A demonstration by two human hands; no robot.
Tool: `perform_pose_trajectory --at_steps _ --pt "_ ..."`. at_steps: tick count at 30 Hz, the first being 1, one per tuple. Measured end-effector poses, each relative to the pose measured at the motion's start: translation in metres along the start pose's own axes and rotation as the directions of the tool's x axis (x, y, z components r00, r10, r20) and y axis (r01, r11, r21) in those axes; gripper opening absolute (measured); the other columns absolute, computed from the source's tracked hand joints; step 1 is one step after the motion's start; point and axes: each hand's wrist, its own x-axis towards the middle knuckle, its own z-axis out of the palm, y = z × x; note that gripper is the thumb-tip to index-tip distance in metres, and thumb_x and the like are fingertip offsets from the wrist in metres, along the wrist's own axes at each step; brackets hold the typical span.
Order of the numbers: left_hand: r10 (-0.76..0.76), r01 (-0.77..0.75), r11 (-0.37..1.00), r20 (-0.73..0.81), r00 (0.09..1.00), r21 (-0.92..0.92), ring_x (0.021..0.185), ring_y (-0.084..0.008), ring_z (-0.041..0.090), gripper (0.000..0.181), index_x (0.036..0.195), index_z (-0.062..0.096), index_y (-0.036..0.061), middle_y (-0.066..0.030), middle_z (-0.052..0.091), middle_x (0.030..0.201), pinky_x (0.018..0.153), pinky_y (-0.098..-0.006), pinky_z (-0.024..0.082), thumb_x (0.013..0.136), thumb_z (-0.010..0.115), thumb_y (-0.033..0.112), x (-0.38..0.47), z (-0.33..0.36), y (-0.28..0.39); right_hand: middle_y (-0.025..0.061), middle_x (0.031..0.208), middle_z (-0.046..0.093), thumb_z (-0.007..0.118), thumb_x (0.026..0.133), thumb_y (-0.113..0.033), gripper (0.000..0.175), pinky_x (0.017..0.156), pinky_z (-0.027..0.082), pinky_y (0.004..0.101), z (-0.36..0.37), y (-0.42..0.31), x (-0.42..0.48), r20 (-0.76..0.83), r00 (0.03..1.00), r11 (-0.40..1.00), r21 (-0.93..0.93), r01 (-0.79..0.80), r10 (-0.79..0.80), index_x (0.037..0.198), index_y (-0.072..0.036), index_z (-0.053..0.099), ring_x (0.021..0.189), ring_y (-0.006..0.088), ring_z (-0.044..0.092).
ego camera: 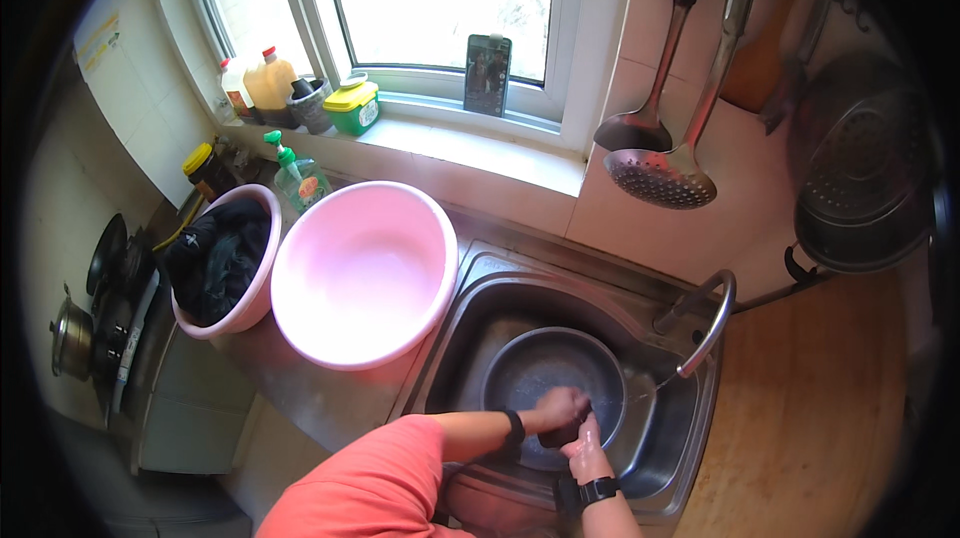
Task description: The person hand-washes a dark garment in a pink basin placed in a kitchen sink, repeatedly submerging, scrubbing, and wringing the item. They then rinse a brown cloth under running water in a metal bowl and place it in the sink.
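Over a round metal basin in the stainless steel sink, my left hand is closed on a small dark, wet item that looks like cloth. My right hand touches the same item from the lower right, its palm partly showing and wet. The two hands are close together. A thin stream of water falls from the curved faucet to the right of them. How much of the item lies beneath my fingers is hidden.
A pink plastic basin stands left of the sink, beside another pink basin holding dark clothes. Behind them is a green pump bottle. A phone leans at the window. A ladle and a skimmer hang at the right.
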Motion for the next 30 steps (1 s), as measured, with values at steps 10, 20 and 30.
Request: perform_pose_trajectory --at_steps 10,20,30 --pt "0.076 -0.061 0.995 -0.198 0.977 0.081 0.110 -0.0330 0.051 0.040 0.113 0.056 0.0035 -0.0223 0.052 0.119 0.088 -0.0398 0.044 0.078 0.062 0.021 0.057 -0.010 -0.076 0.0056 0.151 -0.001 0.046 0.087 -0.052 0.074 0.097 0.010 0.0727 -0.020 -0.011 -0.019 -0.211 0.956 0.974 -0.056 -0.219 0.203 0.144 -0.028 0.007 0.136 0.0435 0.004" --pt "0.033 -0.032 0.999 0.109 0.994 -0.006 0.087 -0.0310 0.061 0.043 0.101 0.063 0.0044 -0.0172 0.065 0.092 0.077 -0.0397 0.047 0.083 0.057 0.043 -0.008 0.027 0.018 0.0118 0.108 0.057 0.037 0.090 -0.046 0.044 0.087 0.045 0.0486 -0.034 -0.003 0.007 0.482 0.876 0.997 -0.065 0.030 0.006 0.111 -0.011 0.054 0.099 0.0307 0.056" --pt "-0.038 0.108 0.912 -0.180 0.983 0.396 0.102 -0.0374 0.055 0.038 0.112 0.059 0.0114 -0.0226 0.057 0.111 0.091 -0.0428 0.043 0.086 0.052 0.038 0.045 -0.013 -0.080 0.0070 0.147 0.022 0.046 0.089 -0.050 0.069 0.100 0.022 0.0638 -0.016 -0.023 -0.013 -0.294 0.922 0.968 0.106 -0.230 0.251 0.142 -0.015 0.021 0.134 0.0389 0.017"
